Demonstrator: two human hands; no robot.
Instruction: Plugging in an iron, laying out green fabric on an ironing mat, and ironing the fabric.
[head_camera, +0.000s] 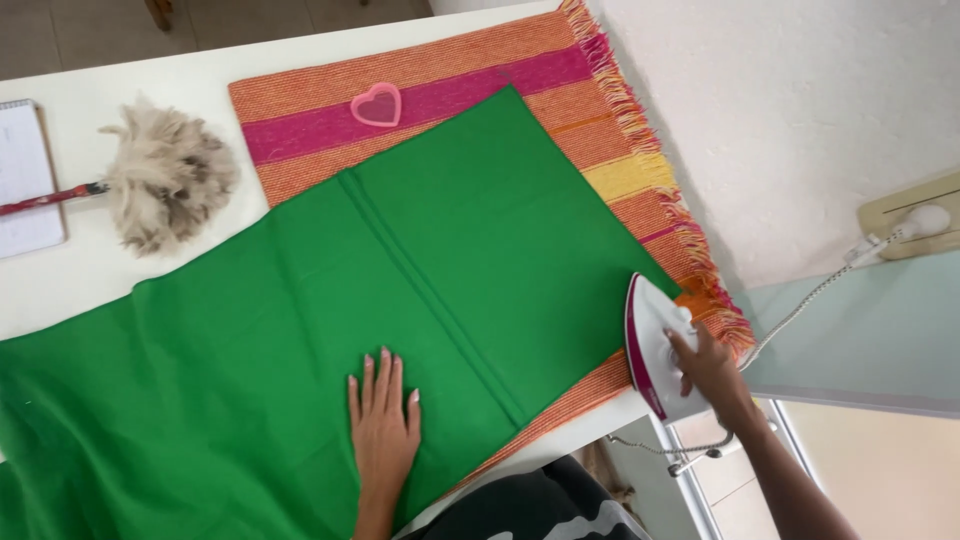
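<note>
A large green cloth (330, 300) lies spread across the white table (150, 100), partly over an orange, pink and yellow striped fringed mat (600, 110). My left hand (383, 420) rests flat on the green cloth near the front edge, fingers together and pointing away. My right hand (712, 365) grips the handle of a white and magenta iron (655, 350), which stands on its heel at the right edge of the cloth, on the mat's corner. The iron's cord (800, 310) runs right toward a wall socket (915, 222).
A pink heart-shaped piece (377, 104) sits on the mat's pink stripe. A feather duster (165, 180) with a red handle and a notepad (28, 180) lie at the table's left. A white wall stands to the right, with tiled floor below.
</note>
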